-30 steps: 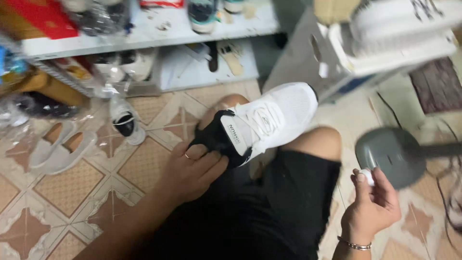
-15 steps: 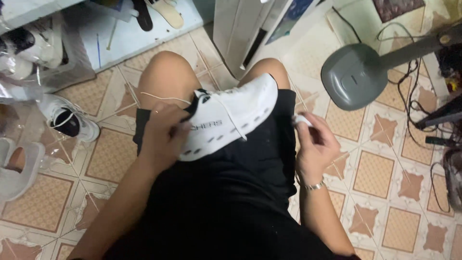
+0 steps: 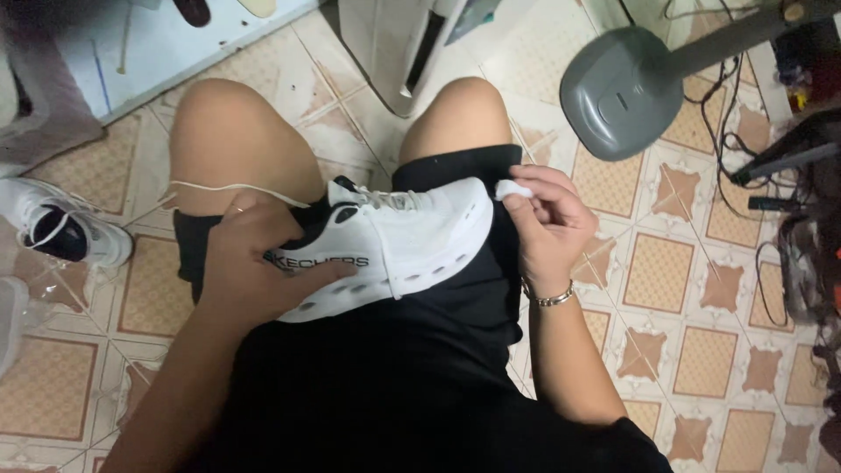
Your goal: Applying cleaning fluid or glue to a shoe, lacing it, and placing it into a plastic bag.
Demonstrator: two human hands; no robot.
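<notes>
white sneaker with black lining [image 3: 394, 245] now lies sideways on the black shorts [image 3: 455, 298], left hand [image 3: 254, 271] pressing it down, right hand [image 3: 547, 223] pinching a small white pad [image 3: 511, 189] that has moved up beside its toe.

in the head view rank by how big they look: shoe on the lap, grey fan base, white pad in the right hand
1. Shoe, though nearer the camera.
2. Fan base.
3. Pad, pinched in the right hand.

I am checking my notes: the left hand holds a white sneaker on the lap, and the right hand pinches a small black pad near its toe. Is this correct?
Not quite: the head view shows the pad in the right hand is white, not black. The left hand does hold the white sneaker on the lap.
</notes>
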